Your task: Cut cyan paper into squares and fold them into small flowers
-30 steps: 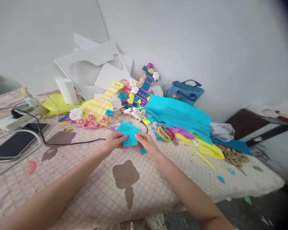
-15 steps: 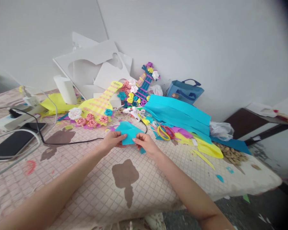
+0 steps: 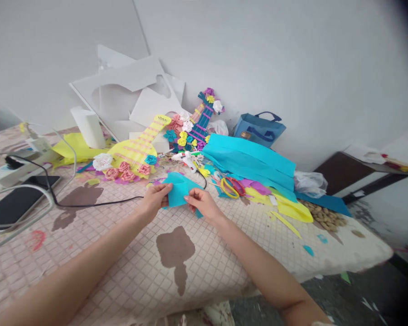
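Between my two hands is a small piece of blue crepe paper (image 3: 179, 190), held just above the cloth-covered table (image 3: 129, 262). My left hand (image 3: 155, 199) pinches its left edge, thumb on top. At the lower right edge, my right hand (image 3: 203, 203) pinches it between thumb and fingers. More blue paper shows behind and below the piece; I cannot tell whether it is separate. Just beyond the paper lies a white glue gun (image 3: 186, 159) with a black cord. Yellow-handled scissors (image 3: 230, 188) rest to the right of my right hand.
A yellow paper guitar with flowers (image 3: 136, 151) and a dark blue one (image 3: 203, 122) stand behind. Folded blue crepe paper (image 3: 251, 158) lies right, near peanuts (image 3: 326, 217). Left are a phone (image 3: 18, 201), a power strip (image 3: 17, 172) and cables. White board offcuts (image 3: 122, 81) lean on the wall.
My left hand has shifted its grip up the paper's left edge, and the paper has turned slightly. My right hand has moved slightly left along the lower edge. The view has drifted a little.
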### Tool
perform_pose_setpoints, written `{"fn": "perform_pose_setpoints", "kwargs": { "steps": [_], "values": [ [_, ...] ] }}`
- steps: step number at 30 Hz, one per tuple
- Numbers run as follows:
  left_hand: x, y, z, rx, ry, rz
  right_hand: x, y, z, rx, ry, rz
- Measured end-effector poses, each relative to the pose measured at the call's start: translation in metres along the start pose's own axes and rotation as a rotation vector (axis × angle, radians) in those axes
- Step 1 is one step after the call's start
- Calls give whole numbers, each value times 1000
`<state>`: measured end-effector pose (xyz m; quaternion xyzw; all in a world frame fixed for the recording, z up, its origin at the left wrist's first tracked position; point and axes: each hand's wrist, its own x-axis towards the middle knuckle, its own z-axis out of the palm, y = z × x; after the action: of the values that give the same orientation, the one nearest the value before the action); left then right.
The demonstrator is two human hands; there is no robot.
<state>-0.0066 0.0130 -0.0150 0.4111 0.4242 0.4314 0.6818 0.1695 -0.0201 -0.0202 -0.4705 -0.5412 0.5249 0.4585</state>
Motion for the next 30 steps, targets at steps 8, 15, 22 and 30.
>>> {"fn": "perform_pose_setpoints", "kwargs": {
  "steps": [8,15,22,30],
  "values": [
    [-7,4,3,111,-84,-53,1,2,-2,-215,2,-47],
    [-3,6,-1,124,-111,-22,10,-16,-86,-673,357,-112],
    [-1,6,-5,120,-109,1,13,4,-162,-986,558,51],
    [1,11,-7,73,-112,-5,17,8,-163,-1048,546,118]
  ]
}}
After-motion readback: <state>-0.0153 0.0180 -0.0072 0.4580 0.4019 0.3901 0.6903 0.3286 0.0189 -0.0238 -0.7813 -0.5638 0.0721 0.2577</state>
